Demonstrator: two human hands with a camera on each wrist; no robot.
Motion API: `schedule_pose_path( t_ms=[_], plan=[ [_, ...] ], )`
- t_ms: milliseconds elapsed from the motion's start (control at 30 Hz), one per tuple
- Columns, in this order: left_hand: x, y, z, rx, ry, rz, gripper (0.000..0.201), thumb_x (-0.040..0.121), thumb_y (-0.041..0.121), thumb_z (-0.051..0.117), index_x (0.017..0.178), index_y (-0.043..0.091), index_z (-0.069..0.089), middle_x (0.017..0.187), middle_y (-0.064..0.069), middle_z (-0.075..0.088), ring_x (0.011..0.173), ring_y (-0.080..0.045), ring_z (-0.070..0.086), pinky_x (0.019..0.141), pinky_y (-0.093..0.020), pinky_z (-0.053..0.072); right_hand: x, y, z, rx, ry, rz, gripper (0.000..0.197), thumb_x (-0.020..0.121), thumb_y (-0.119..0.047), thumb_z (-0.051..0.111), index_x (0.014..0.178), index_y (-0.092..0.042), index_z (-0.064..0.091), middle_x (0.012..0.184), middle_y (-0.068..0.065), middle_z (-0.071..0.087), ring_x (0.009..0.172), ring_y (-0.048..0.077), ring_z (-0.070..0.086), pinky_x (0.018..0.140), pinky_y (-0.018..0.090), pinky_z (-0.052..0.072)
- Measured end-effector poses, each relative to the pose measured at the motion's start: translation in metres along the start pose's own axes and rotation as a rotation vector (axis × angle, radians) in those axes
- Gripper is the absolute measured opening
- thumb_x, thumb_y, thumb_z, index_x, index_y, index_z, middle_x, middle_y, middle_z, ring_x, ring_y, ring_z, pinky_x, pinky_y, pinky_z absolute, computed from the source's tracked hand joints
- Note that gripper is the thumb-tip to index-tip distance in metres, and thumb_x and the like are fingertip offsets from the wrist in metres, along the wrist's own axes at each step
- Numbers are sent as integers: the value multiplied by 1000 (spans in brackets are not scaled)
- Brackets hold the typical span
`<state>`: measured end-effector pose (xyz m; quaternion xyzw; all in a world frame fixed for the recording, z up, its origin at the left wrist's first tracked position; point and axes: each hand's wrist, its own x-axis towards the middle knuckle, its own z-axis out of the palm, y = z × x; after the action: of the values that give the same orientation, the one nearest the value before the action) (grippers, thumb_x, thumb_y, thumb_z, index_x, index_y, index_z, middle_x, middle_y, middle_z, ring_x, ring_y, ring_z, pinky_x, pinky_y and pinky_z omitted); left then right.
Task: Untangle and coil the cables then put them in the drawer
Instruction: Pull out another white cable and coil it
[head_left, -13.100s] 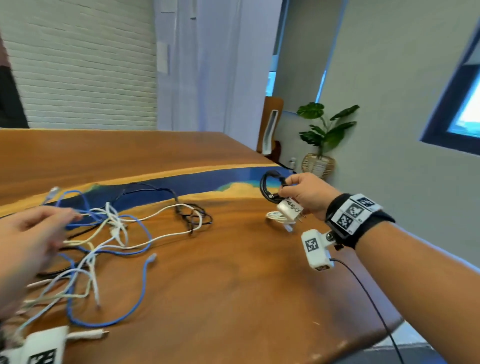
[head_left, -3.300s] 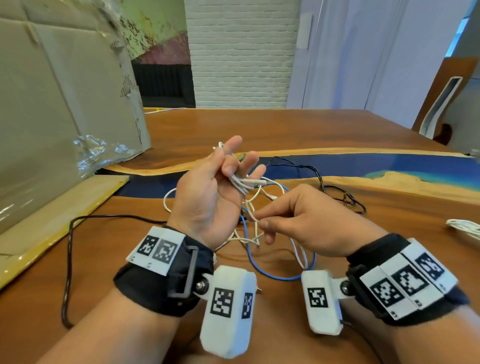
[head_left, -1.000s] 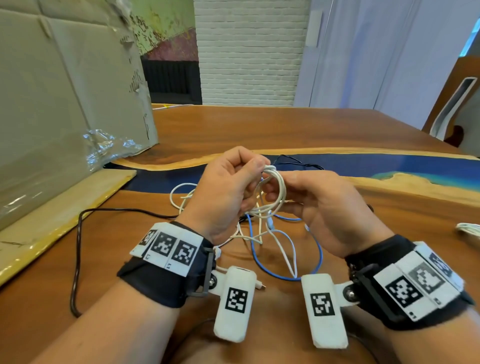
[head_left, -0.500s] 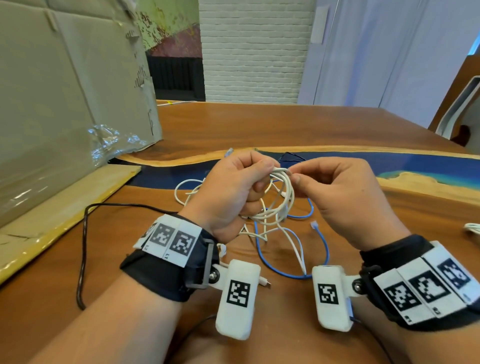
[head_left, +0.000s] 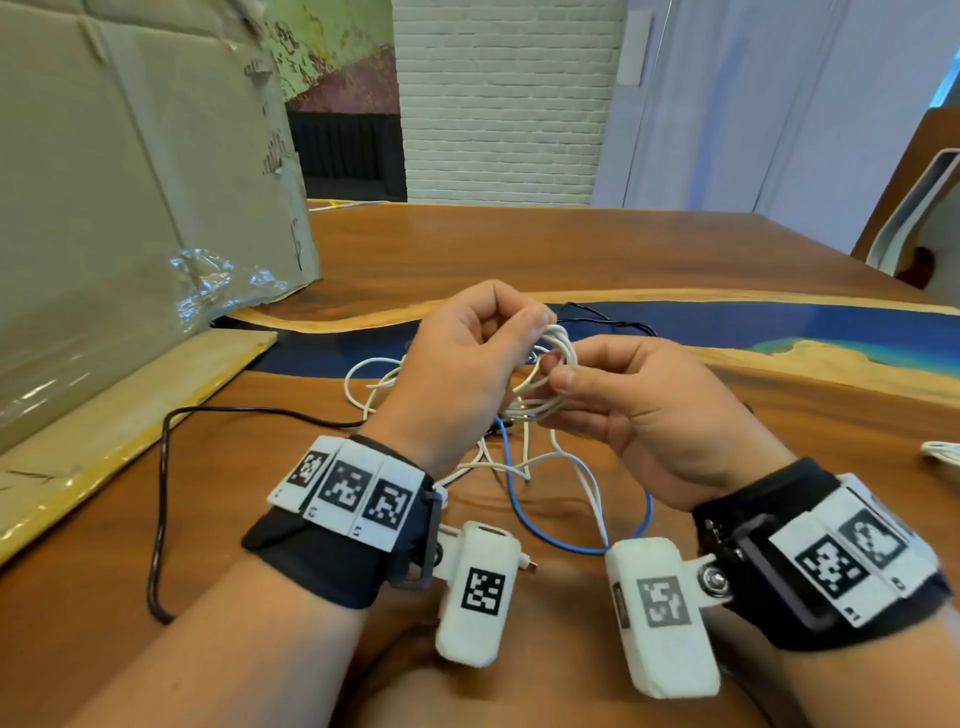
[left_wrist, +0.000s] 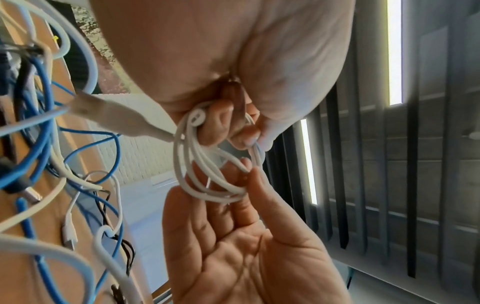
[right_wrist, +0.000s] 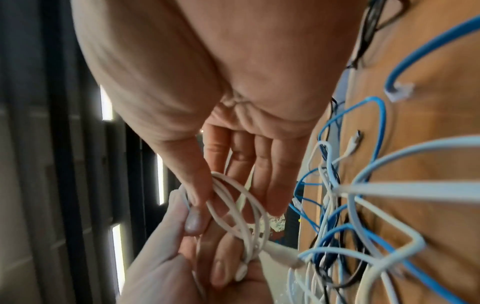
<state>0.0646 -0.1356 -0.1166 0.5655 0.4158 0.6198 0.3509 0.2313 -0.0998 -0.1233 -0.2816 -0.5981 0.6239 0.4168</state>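
A white cable (head_left: 560, 349) is wound into a small round coil, held up over the table between both hands. My left hand (head_left: 522, 332) grips the coil's top with curled fingers; the left wrist view shows the coil (left_wrist: 192, 164) and a plug end tucked under those fingers (left_wrist: 221, 121). My right hand (head_left: 563, 375) pinches the coil's near side, thumb (right_wrist: 197, 197) over the loops (right_wrist: 241, 207). The cable's loose tail hangs down into a tangle of white strands and a blue cable (head_left: 519, 512) on the wood.
A large cardboard box (head_left: 104, 208) stands at the left on the wooden table (head_left: 519, 249). A black cable (head_left: 161, 493) loops by my left forearm, thin black wire (head_left: 608, 318) lies behind the hands, and a white cable bundle (head_left: 943, 452) sits at the right edge.
The strands draped over my left fingers three seconds ago are now a round coil. Over the last second both hands stayed on it; the right hand's pinch shifted round the loop.
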Motion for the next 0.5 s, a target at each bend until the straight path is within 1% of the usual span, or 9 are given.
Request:
schedule_pose_path(
  t_ms=[33,67,167,233,300,333,367,433,500],
  plan=[
    [0,0,-1,18,-5,19,18,104,10,56,101,-7,62,60,8,52,46,-4,41,45,-14,35,0,0,0,40,-18,26,20,82,-7,69,101,-3,72,93,21,75,87,29,72,80,36,60],
    [0,1,-2,27,-10,29,18,104,9,56,102,-9,61,59,13,54,46,-2,45,46,-12,36,0,-1,0,90,-35,48,28,82,-8,70,110,-4,69,93,18,75,86,28,73,82,36,59],
    [-1,4,-1,24,-32,32,21,103,6,55,106,-15,59,55,14,56,46,-1,49,47,-12,39,1,-4,-2,222,-82,88,54,85,-5,71,137,-6,55,95,15,71,85,27,69,88,43,54],
    [-1,2,0,64,-42,48,18,103,8,58,101,-9,62,59,13,56,51,-2,49,51,-17,41,1,-4,-2,236,-120,86,62,84,-6,66,143,-6,50,91,13,66,82,25,63,94,49,49],
    [-2,-2,3,100,-51,67,14,102,10,61,95,-1,64,67,6,61,59,-8,54,58,-23,45,0,-4,1,214,-168,53,64,83,2,67,144,-6,49,99,20,65,84,28,63,98,54,48],
    [-2,-3,4,103,-50,66,12,102,11,61,94,1,64,71,3,64,63,-10,57,60,-25,47,0,-4,2,187,-171,38,66,82,7,69,143,-7,49,101,22,67,84,28,65,96,53,51],
    [-2,-4,4,96,-46,57,12,102,10,61,94,2,65,73,2,65,63,-10,58,59,-24,47,0,-4,2,131,-150,23,69,82,12,71,144,-10,49,97,22,69,82,28,68,91,48,56],
    [-2,-5,5,64,-34,35,12,102,9,60,97,-2,65,71,0,64,58,-8,57,54,-18,45,-1,-5,1,-77,-68,-27,78,82,14,73,147,-21,46,89,20,71,82,25,69,82,37,57],
    [-1,-5,4,50,-16,33,12,102,7,59,98,-4,64,64,4,59,53,-5,51,51,-15,40,0,-7,-1,-263,23,-80,86,82,11,75,149,-30,42,99,13,75,91,21,71,82,34,59]
  ],
)
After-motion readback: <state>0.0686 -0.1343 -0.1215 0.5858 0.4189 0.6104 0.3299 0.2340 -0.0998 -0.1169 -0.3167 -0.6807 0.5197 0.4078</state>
